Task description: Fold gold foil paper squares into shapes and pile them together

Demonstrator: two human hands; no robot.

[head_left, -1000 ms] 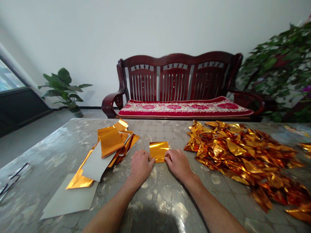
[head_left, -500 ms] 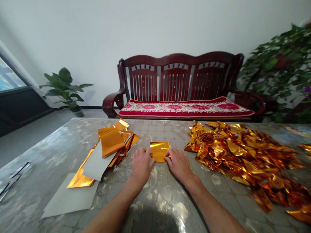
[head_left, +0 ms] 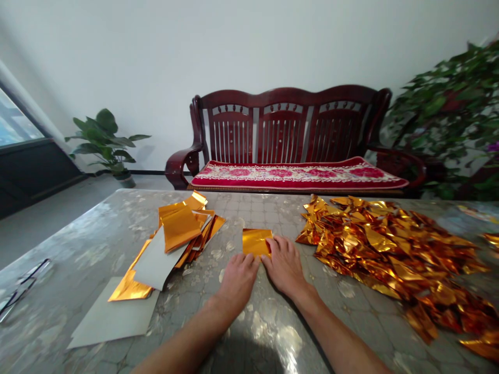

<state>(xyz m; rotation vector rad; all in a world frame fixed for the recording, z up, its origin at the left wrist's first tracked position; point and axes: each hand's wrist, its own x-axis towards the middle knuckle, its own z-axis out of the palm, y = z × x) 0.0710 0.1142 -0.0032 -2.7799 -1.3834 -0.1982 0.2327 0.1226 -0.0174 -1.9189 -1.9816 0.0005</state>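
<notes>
A small sheet of gold foil paper (head_left: pixel 255 240) lies flat on the marble-patterned table (head_left: pixel 78 244) in front of me. My left hand (head_left: pixel 238 279) rests palm down at the sheet's near edge, fingers together and stretched onto it. My right hand (head_left: pixel 286 264) lies beside it, fingers flat on the sheet's right side and near edge. The two hands almost touch each other. Neither hand grips anything.
A loose stack of gold and grey-backed sheets (head_left: pixel 171 241) lies to the left. A big heap of folded gold foil pieces (head_left: pixel 385 249) covers the right. Eyeglasses (head_left: pixel 19 291) sit at the left edge. A wooden bench (head_left: pixel 288 140) and potted plants (head_left: pixel 105 140) stand beyond.
My left hand slid right and nearer along the sheet's near edge, ending close beside the right hand. My right hand shifted slightly forward onto the foil.
</notes>
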